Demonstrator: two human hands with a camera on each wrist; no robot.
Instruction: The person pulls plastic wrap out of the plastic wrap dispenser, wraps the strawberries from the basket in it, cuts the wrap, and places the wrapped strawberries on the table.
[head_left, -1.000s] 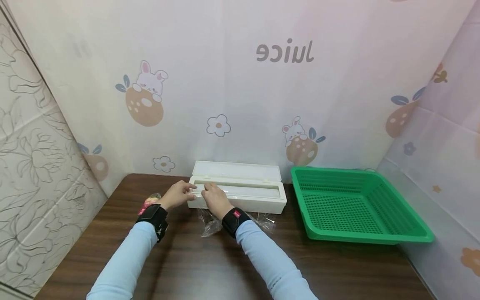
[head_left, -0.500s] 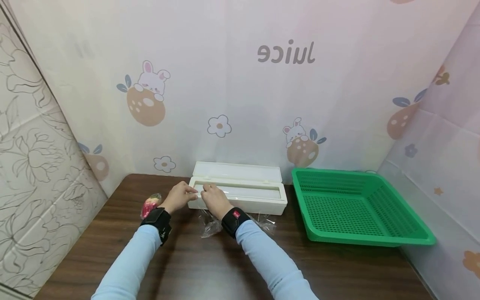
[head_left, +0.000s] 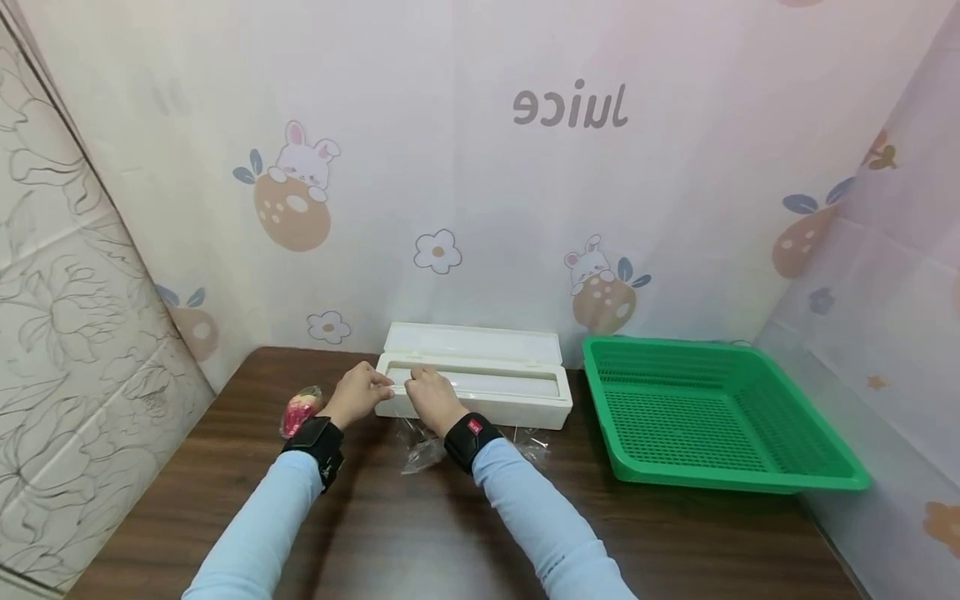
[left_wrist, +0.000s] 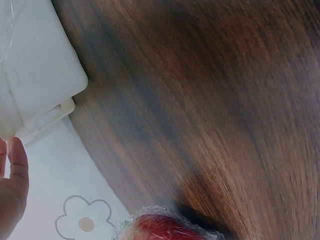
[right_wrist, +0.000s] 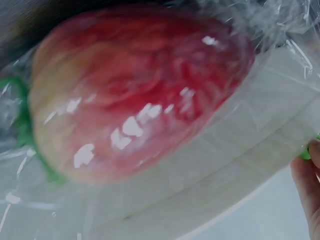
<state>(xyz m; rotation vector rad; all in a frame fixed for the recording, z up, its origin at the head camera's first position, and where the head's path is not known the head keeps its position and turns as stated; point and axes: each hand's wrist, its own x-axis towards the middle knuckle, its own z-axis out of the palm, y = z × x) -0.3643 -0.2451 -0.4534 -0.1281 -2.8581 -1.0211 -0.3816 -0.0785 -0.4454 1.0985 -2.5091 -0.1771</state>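
A white cling film dispenser stands against the back wall with its lid raised. At its left end my left hand grips the front corner with bent fingers and thumb. My right hand is on the front rim, just right of it. Between its fingertips, the right wrist view shows a small green slider, mostly hidden. Clear film hangs crumpled before the box. Under this film lies a red-and-yellow fruit with a green leafy end; in the head view my right wrist hides it.
Another red-and-yellow fruit, wrapped in film, lies left of my left wrist. A green plastic basket stands right of the dispenser on the brown wooden table. Printed sheets cover the back and right walls.
My left wrist has moved slightly right, uncovering more of the wrapped fruit beside it. Both hands stay at the dispenser's front rim, the right nearly unmoved.
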